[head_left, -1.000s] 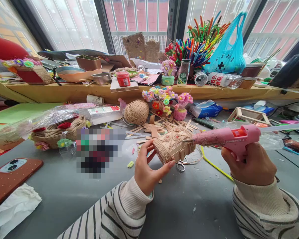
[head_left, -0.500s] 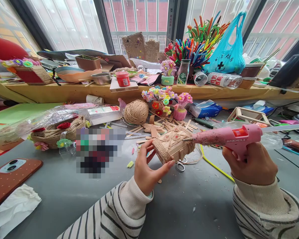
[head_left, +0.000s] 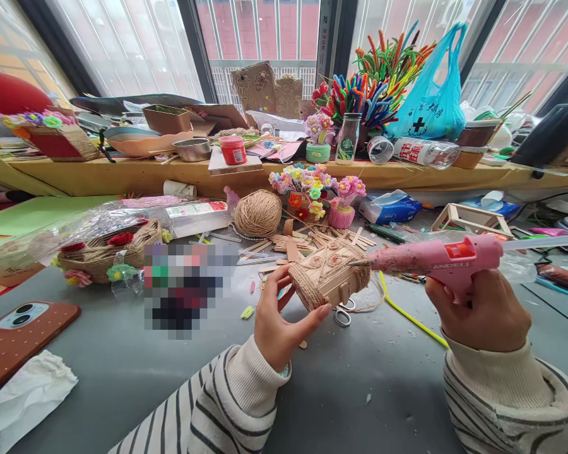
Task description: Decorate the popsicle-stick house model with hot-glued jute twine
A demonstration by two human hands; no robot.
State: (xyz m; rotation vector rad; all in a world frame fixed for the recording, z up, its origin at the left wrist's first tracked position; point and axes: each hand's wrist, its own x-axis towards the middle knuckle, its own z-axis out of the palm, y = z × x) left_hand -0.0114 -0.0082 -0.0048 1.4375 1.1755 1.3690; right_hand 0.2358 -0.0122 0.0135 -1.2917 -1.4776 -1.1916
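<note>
My left hand point(head_left: 279, 318) grips the rope-wound base of a small wooden-stick pot point(head_left: 334, 277), which lies tilted on its side above the table. Twine curls and a red dot decorate its stick wall, and twine also wraps its other end. My right hand point(head_left: 483, 312) is wrapped round the handle of a pink hot glue gun point(head_left: 435, 265), with a clear glue stick point(head_left: 542, 243) poking out of its back. The gun's metal nozzle meets the pot's wall near the right-hand twine band; whether it touches is hard to tell. Scissors point(head_left: 342, 317) lie partly hidden behind the pot.
Behind the pot are a twine ball point(head_left: 258, 214), loose craft sticks point(head_left: 319, 239) and pipe-cleaner flowers point(head_left: 303, 186). A yellow pipe cleaner point(head_left: 414, 318) lies under the gun. To the left are a phone point(head_left: 33, 334), crumpled tissue point(head_left: 31, 391) and a twine basket point(head_left: 104, 255). A crowded shelf point(head_left: 161, 176) runs behind.
The glue gun and my right hand have shifted very slightly to the right. My left hand and the pot are almost where they were.
</note>
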